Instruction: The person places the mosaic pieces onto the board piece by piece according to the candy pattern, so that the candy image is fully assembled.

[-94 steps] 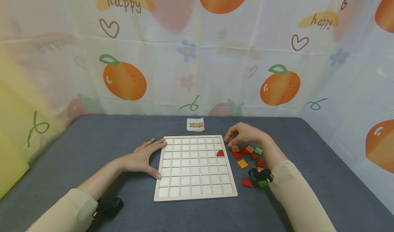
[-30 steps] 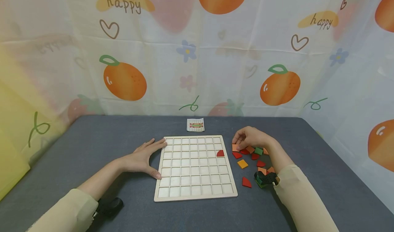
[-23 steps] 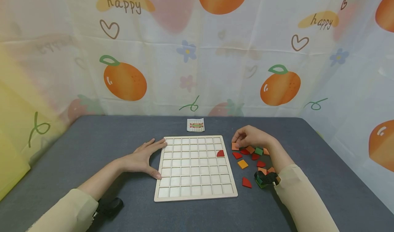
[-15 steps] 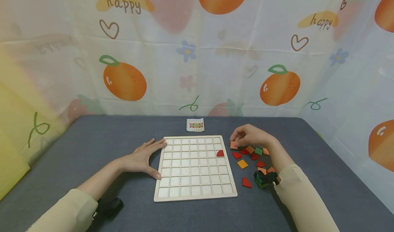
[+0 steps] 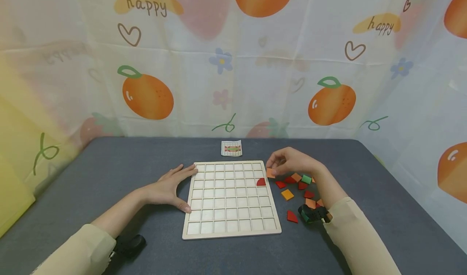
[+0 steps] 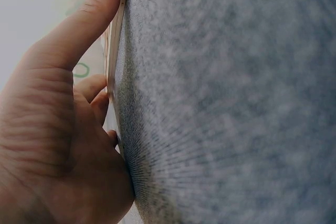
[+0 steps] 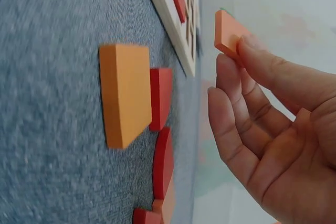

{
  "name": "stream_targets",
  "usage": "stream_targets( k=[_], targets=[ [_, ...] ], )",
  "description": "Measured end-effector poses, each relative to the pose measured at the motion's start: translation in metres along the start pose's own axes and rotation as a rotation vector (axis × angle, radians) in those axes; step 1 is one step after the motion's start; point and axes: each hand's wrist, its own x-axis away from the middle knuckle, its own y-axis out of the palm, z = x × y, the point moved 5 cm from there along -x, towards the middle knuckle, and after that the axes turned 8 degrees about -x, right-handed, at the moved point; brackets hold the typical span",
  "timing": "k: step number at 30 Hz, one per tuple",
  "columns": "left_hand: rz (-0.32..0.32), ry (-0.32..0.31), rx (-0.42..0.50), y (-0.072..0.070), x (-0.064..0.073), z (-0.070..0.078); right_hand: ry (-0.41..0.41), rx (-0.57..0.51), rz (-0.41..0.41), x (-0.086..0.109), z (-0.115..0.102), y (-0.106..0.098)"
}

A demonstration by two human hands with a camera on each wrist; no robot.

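Note:
A pale wooden grid board (image 5: 229, 235) lies on the dark table. My left hand (image 5: 164, 187) rests spread along its left side, thumb and fingertips on the edge; the left wrist view shows the thumb on the board's rim (image 6: 118, 35). With thumb and fingers my right hand (image 5: 293, 161) pinches an orange square tile (image 5: 270, 173) by the board's upper right edge. That orange square tile (image 7: 229, 32) is held up off the table in the right wrist view. One red quarter-round tile (image 5: 261, 182) sits in a cell in the right-hand column.
Right of the board lie loose tiles: a yellow-orange square (image 5: 287, 194), a red piece (image 5: 292, 216), a green piece (image 5: 306, 179) and several more red and orange ones, some under the right forearm. A small printed pattern card (image 5: 231, 148) lies behind the board.
My right hand has taken the orange square tile from the loose pieces, lifted it and carried it left to the board's edge. The left hand has stayed in place.

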Motion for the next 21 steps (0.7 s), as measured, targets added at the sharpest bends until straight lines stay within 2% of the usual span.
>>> stream_targets(
  k=[11,21],
  targets=[
    [0.003,0.009,-0.004,0.000,-0.001,-0.002,-0.039,0.036,-0.040,-0.001,-0.013,0.013],
    [0.005,0.006,-0.015,0.000,-0.001,-0.002,-0.012,0.080,-0.080,-0.002,-0.017,0.024]
  ],
)
